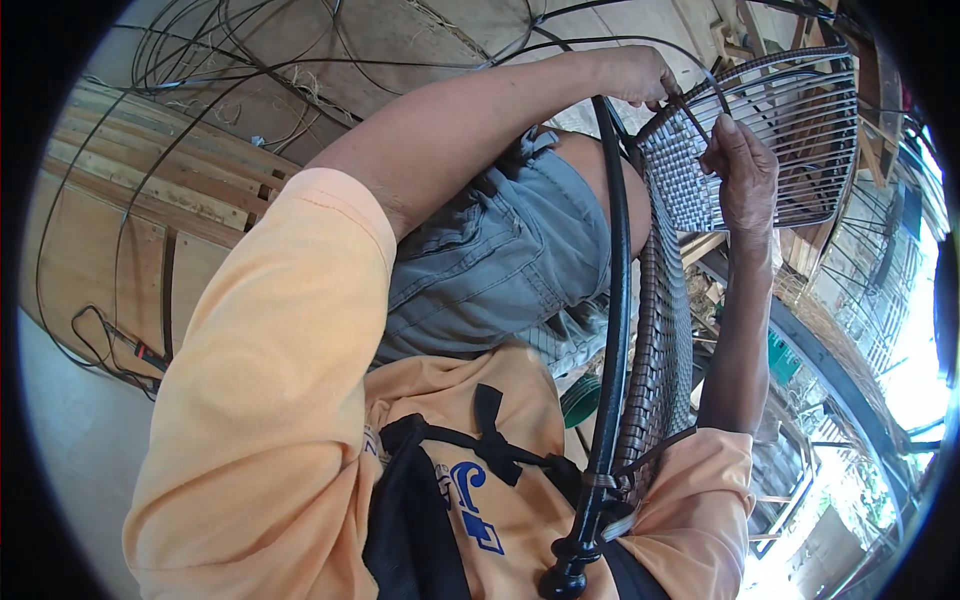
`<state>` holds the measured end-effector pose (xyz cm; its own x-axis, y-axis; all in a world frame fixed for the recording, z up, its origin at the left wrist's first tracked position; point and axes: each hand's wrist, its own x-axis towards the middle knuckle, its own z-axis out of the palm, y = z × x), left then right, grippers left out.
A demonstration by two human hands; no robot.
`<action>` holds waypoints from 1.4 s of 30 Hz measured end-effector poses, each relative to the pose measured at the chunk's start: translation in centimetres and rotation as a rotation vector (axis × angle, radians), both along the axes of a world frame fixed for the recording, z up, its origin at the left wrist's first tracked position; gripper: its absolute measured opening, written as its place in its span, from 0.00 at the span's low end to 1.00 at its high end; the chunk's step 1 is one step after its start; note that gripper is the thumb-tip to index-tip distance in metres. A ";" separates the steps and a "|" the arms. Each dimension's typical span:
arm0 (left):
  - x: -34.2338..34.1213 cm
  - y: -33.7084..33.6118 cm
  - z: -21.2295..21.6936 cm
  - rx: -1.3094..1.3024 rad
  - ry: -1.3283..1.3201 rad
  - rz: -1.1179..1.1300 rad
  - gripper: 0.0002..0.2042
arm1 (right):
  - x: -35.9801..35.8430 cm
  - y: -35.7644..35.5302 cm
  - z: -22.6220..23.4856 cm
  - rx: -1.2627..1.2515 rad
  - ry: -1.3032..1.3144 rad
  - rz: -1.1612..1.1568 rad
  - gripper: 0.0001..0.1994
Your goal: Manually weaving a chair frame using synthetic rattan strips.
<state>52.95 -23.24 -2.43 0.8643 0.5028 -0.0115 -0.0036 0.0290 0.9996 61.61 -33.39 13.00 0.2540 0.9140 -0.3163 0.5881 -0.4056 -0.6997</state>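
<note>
A partly woven chair piece (682,180) lies at the upper right, its dark rim wrapped and its weave grey-brown. Beyond the weave, bare parallel rods (815,150) span the frame. My left hand (638,76) reaches across to the rim, fingers pinched on a dark weaving strip near the weave's corner. My right hand (745,170) comes from below, its thumb and finger pinching a dark strip (712,78) that arches up and over toward the left. A black metal pole (614,270) runs beside a brown woven side panel (655,350), between my body and right arm.
Loose coils of dark strip (240,65) spread over the floor at the upper left. Wooden slats (150,165) and a plywood box (100,250) stand at the left, with a black cord tool (148,354) on them. Metal frames and wood pieces crowd the right side.
</note>
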 end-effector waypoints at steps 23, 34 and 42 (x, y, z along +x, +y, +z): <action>1.0 2.0 2.1 0.330 0.045 -0.010 0.20 | 9.1 6.2 1.8 0.110 -0.451 0.190 0.13; 1.8 1.0 3.2 0.530 0.201 0.048 0.20 | 5.2 9.1 1.0 0.535 0.697 0.414 0.11; 2.4 1.7 -0.7 0.271 0.028 0.016 0.21 | 3.2 7.8 1.1 0.604 -0.299 0.323 0.07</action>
